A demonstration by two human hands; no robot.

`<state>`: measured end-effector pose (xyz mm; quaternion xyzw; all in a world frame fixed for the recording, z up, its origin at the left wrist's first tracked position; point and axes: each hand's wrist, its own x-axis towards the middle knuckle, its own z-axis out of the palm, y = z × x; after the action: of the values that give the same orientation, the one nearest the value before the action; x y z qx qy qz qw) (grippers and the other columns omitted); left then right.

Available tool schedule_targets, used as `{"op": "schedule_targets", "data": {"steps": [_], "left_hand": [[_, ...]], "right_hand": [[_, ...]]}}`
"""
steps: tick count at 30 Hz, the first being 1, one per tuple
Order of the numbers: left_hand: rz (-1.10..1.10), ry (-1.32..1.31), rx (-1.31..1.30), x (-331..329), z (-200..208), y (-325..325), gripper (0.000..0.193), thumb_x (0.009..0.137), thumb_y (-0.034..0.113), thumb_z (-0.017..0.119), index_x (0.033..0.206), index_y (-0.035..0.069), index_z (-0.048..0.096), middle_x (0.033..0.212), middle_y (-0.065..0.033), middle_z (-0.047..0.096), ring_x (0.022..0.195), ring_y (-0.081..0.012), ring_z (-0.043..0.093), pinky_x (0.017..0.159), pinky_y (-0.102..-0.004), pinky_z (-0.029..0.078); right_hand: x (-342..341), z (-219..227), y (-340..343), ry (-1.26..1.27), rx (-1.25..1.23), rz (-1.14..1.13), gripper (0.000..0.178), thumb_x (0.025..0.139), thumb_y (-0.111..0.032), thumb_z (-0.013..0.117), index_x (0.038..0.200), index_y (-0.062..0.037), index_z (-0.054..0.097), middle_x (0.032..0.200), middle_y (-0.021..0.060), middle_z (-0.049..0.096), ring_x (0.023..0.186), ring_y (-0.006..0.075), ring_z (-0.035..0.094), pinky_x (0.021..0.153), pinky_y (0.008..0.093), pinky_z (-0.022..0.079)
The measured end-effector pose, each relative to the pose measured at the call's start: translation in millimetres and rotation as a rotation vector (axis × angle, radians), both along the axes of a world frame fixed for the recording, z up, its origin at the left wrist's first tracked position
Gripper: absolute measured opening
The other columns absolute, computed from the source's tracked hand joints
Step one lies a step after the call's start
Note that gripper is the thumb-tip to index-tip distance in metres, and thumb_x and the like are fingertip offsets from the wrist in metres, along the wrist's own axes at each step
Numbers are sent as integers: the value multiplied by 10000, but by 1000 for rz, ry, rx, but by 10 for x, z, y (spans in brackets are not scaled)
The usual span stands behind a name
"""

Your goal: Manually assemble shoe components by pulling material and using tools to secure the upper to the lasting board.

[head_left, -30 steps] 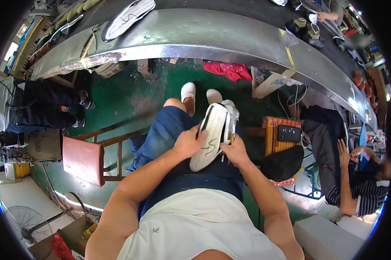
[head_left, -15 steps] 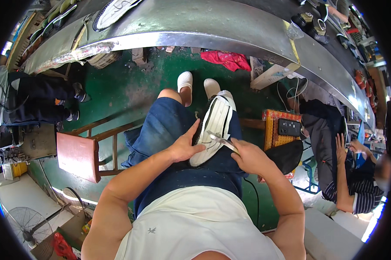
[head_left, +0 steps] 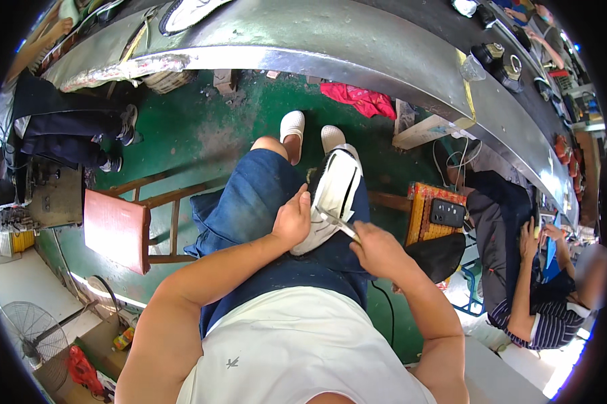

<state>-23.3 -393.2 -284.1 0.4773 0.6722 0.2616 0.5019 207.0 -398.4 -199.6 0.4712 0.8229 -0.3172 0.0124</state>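
A half-made white shoe [head_left: 336, 182] with black edging lies lengthwise on my lap, its far end over my right thigh. My left hand [head_left: 293, 217] is closed against its left side, holding it steady, with the fingers partly hidden. A metal hand tool [head_left: 338, 221] with a narrow hooked head is gripped in my right hand [head_left: 377, 250]. The tool's head touches or hovers just over the middle of the shoe; I cannot tell which. Its exact kind is unclear.
A long metal-edged bench [head_left: 270, 40] crosses ahead, bearing another white shoe piece [head_left: 189, 15]. A reddish-brown stool [head_left: 117, 230] stands left. At right, a phone [head_left: 447, 213] rests on a woven seat [head_left: 421, 223], beside a seated person [head_left: 546, 303]. Red cloth [head_left: 361, 99] lies under the bench.
My left hand has closed from spread fingers into a grip at the shoe's side. My right hand has shifted slightly left and down with the tool. The view has moved a little.
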Motion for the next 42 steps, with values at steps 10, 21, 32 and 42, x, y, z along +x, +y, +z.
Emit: {"op": "schedule_targets", "data": {"steps": [10, 21, 32, 42], "left_hand": [[-454, 228, 323, -38, 66, -9, 541, 1054, 269, 470, 1579, 197, 361, 1630, -265, 233, 1392, -457, 444, 1129, -438, 421], [-830, 521, 136, -24, 506, 187, 672, 1022, 413, 521, 1615, 213, 276, 1654, -293, 103, 1321, -495, 505, 1069, -462, 480], [-510, -111, -165, -288, 463, -101, 1164, 799, 185, 803, 1625, 37, -3, 1498, -351, 428, 1388, -404, 480, 1182, -387, 349], [-442, -126, 474, -543, 1582, 425, 878, 742, -81, 771, 1484, 44, 319, 1244, -215, 664, 1149, -283, 669, 979, -371, 527]], "right_hand": [[226, -215, 233, -31, -97, -138, 264, 938, -218, 666, 1017, 15, 570, 914, 228, 672, 848, 450, 664, 788, 521, 519], [54, -335, 443, -19, -99, -185, 402, 1063, -370, 462, 1010, 20, 546, 882, 295, 663, 892, 479, 652, 798, 551, 498], [3, -236, -78, 224, -248, -240, 394, 1070, -348, 459, 1026, 21, 591, 864, 244, 680, 849, 456, 656, 788, 509, 513], [347, -421, -416, 713, -513, -790, 445, 1078, -389, 476, 1214, 25, 563, 961, 82, 661, 782, 151, 643, 710, 293, 517]]}}
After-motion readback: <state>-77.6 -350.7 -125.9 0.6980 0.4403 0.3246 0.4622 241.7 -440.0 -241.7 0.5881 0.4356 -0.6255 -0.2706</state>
